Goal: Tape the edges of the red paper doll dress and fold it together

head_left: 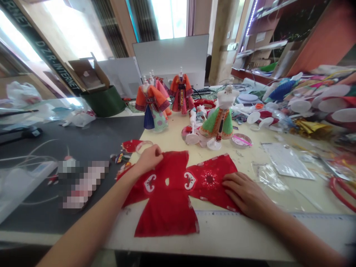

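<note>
A red cross-shaped doll garment piece point(172, 207) lies spread flat in front of me, with white scroll motifs beside a small neck hole and a round flower pattern on its right sleeve. My left hand point(150, 159) is over the left sleeve, thumb and fingers pinched together at the cloth's upper edge. Across the right sleeve's outer end rests my right hand point(246, 193), palm down with fingers stretched out. Just behind my left hand are a clear ring like a tape roll point(143, 145) and a red patterned scrap point(130, 145).
Small dress forms wear an orange robe point(150, 97) and a green skirt point(218, 124). A ruler point(306, 216) runs along the front. Plastic bags point(274, 178), a round dish point(241, 140) and red-handled scissors point(343, 193) lie right. A green bin point(104, 102) stands back left.
</note>
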`<state>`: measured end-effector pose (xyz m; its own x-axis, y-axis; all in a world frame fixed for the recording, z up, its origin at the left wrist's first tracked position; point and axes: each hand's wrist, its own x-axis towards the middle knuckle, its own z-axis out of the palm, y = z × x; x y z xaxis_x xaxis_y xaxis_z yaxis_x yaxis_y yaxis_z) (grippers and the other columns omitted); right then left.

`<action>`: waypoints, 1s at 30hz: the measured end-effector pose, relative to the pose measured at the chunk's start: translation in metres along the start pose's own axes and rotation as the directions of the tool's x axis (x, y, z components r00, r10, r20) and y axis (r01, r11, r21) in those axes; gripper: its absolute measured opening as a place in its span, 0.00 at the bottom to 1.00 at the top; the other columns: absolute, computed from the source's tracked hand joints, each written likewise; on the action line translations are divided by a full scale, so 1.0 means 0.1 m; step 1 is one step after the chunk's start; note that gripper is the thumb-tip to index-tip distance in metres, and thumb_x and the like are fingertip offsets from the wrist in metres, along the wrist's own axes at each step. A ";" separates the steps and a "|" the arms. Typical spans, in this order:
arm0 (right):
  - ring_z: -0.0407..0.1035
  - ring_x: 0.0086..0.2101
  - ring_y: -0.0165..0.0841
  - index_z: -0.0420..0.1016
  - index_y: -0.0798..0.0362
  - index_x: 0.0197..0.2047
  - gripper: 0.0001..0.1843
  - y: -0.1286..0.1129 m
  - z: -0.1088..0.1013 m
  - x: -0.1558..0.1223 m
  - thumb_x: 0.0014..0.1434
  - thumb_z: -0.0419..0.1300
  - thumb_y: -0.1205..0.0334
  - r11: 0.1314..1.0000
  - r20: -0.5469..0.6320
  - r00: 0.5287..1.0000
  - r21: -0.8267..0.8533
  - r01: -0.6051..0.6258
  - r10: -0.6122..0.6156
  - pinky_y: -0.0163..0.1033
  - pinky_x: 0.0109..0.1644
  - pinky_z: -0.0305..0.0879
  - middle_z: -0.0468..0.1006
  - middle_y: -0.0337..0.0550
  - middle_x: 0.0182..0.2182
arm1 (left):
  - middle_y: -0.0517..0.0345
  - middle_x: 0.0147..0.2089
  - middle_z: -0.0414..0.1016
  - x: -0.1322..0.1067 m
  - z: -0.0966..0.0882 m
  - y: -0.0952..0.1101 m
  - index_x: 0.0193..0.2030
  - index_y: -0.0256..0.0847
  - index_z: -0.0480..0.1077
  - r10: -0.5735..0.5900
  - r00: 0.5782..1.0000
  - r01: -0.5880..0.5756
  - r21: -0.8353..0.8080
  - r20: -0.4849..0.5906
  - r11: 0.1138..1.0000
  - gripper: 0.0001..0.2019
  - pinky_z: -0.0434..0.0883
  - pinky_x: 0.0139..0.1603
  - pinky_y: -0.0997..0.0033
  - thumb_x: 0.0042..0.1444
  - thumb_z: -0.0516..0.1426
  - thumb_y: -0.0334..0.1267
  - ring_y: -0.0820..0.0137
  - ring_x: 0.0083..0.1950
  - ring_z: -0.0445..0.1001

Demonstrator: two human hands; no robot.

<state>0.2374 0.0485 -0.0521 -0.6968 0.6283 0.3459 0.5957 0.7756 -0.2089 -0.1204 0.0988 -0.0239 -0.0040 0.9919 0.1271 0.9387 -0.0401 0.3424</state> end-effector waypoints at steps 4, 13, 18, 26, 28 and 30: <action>0.67 0.43 0.38 0.73 0.53 0.43 0.13 0.00 -0.01 0.00 0.64 0.48 0.66 1.000 0.028 1.000 0.011 -0.014 0.014 0.49 0.47 0.68 0.74 0.50 0.43 | 0.59 0.30 0.72 0.01 -0.01 0.00 0.38 0.39 0.68 0.006 0.998 -0.002 0.064 -0.060 0.998 0.09 0.68 0.35 0.70 0.49 0.52 0.34 0.67 0.33 0.73; 0.67 0.44 0.38 0.73 0.55 0.43 0.13 -0.01 -0.03 0.00 0.64 0.48 0.67 0.999 0.023 1.000 0.033 -0.018 0.017 0.48 0.49 0.67 0.74 0.49 0.43 | 0.36 0.53 0.67 -0.13 -0.05 0.14 0.60 0.31 0.60 0.049 0.976 0.020 0.314 -0.210 0.949 0.24 0.60 0.53 0.47 0.55 0.51 0.35 0.45 0.55 0.65; 0.67 0.43 0.37 0.72 0.56 0.44 0.13 -0.03 -0.07 0.00 0.64 0.47 0.69 0.998 0.023 0.999 0.052 -0.027 0.026 0.46 0.50 0.66 0.75 0.50 0.42 | 0.42 0.49 0.73 -0.34 0.02 0.37 0.50 0.34 0.68 0.304 0.950 -0.263 0.340 -0.073 0.903 0.16 0.63 0.52 0.54 0.57 0.51 0.37 0.53 0.50 0.69; 0.68 0.40 0.38 0.72 0.55 0.41 0.12 0.00 -0.06 0.01 0.62 0.48 0.70 0.998 -0.059 0.997 0.043 -0.048 0.051 0.49 0.47 0.66 0.76 0.49 0.37 | 0.48 0.44 0.75 -0.47 0.19 0.95 0.44 0.36 0.71 0.539 0.838 -0.544 0.059 0.083 0.837 0.10 0.68 0.49 0.59 0.60 0.52 0.35 0.60 0.47 0.72; 0.68 0.39 0.37 0.72 0.55 0.41 0.11 -0.01 -0.06 0.01 0.62 0.49 0.70 0.998 -0.055 0.997 0.037 -0.049 0.051 0.49 0.46 0.66 0.76 0.48 0.37 | 0.48 0.46 0.75 -0.46 0.25 1.08 0.45 0.37 0.70 0.579 0.806 -0.586 0.024 0.121 0.810 0.10 0.68 0.50 0.58 0.59 0.53 0.34 0.60 0.48 0.72; 0.68 0.38 0.37 0.72 0.55 0.41 0.11 0.00 -0.08 0.01 0.62 0.49 0.70 0.998 -0.060 0.997 0.024 -0.052 0.053 0.48 0.46 0.66 0.76 0.47 0.36 | 0.48 0.45 0.76 -0.44 0.31 1.17 0.45 0.37 0.71 0.591 0.793 -0.599 0.013 0.147 0.800 0.09 0.69 0.49 0.58 0.59 0.53 0.33 0.60 0.46 0.73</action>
<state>0.2399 0.0487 -0.0446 -0.6387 0.6639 0.3890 0.6214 0.7431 -0.2481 0.0005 0.0541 -0.0186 0.6026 0.7806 0.1660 0.7582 -0.6249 0.1861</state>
